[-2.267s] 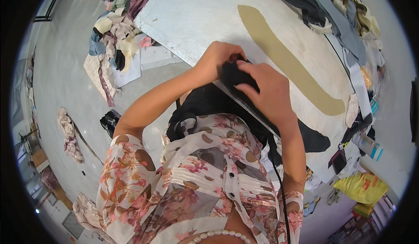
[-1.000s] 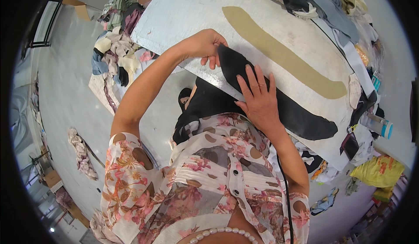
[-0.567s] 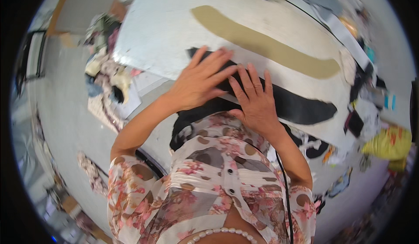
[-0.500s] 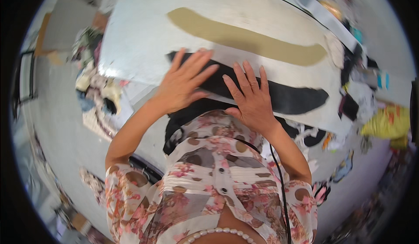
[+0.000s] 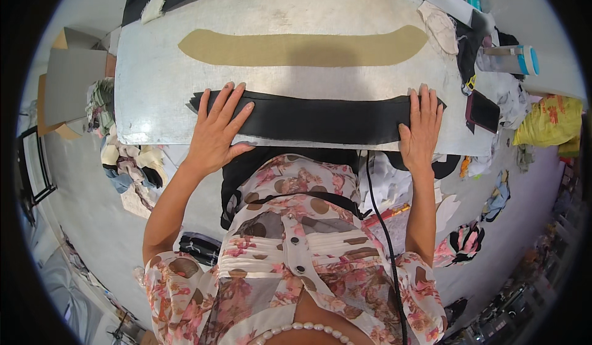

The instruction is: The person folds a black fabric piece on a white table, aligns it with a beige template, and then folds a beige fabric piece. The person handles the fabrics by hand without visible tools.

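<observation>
Broadest of all, a pale, scuffed tabletop [image 5: 148, 86] with a smooth, faintly shiny surface and a straight near edge. Along that edge, lying flat, a long black strip [image 5: 327, 120] of matte sheet material, smooth across the middle, tapering at both tips, with layered, slightly uneven edges at the left end. Beyond it, roughly parallel and well apart, a tan strip [image 5: 246, 49] with an even, matte face, upturned ends and a shadow over the middle. To the left of the table, a box [image 5: 80, 86] with a grey wall and tan flaps. On the black strip, near its opposite ends, the left hand [image 5: 216, 123] and the right hand [image 5: 423, 126], both palm down with fingers spread, pressing flat and clamped on nothing. At the right, a crinkled yellow bag [image 5: 549, 123] bearing red print. Smaller, a clear container [image 5: 502, 59] with a blue end, then a dark, maroon-edged phone [image 5: 484, 110].
</observation>
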Demonstrator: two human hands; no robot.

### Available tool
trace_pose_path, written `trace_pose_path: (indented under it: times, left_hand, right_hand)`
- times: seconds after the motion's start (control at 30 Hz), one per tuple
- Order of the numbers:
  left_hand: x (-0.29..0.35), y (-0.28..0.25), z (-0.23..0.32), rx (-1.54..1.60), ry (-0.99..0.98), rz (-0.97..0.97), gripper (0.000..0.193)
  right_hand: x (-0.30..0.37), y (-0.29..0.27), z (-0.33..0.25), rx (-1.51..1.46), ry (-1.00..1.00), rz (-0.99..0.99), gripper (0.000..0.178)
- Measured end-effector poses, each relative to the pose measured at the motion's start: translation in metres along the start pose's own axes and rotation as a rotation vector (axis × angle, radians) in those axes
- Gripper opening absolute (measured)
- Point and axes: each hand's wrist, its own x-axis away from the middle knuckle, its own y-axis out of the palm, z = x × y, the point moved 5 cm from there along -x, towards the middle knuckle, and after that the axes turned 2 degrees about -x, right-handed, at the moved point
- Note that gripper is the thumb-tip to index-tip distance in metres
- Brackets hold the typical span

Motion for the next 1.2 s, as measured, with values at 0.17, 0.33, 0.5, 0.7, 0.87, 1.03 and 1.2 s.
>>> trace_pose_path:
  times: [0.17, 0.33, 0.5, 0.7, 0.87, 1.03, 1.2]
  left_hand:
    - [0.001, -0.003, -0.001, 0.018, 0.002, -0.001, 0.077]
    - [-0.005, -0.017, 0.001, 0.078, 0.014, 0.056, 0.078]
    - [-0.036, -0.025, 0.03, 0.135, 0.188, 0.061, 0.073]
    - [-0.056, -0.007, 0.047, 0.172, 0.278, -0.07, 0.072]
    - [-0.057, -0.001, 0.045, 0.225, 0.306, -0.056, 0.07]
    - [-0.056, -0.007, 0.05, 0.188, 0.279, -0.09, 0.061]
    - [-0.052, -0.001, 0.05, 0.058, 0.274, -0.154, 0.069]
  right_hand:
    - [-0.004, -0.016, 0.004, -0.137, -0.003, 0.057, 0.063]
    - [-0.014, -0.044, -0.008, -0.231, -0.132, 0.16, 0.065]
    - [-0.022, -0.051, -0.037, -0.23, -0.324, -0.149, 0.082]
    - [-0.02, -0.034, -0.044, -0.125, -0.411, -0.347, 0.082]
    - [-0.019, -0.035, -0.042, -0.073, -0.416, -0.419, 0.077]
    - [-0.013, -0.036, -0.042, -0.099, -0.47, -0.325, 0.073]
    - [-0.003, -0.025, -0.033, -0.065, -0.448, -0.281, 0.074]
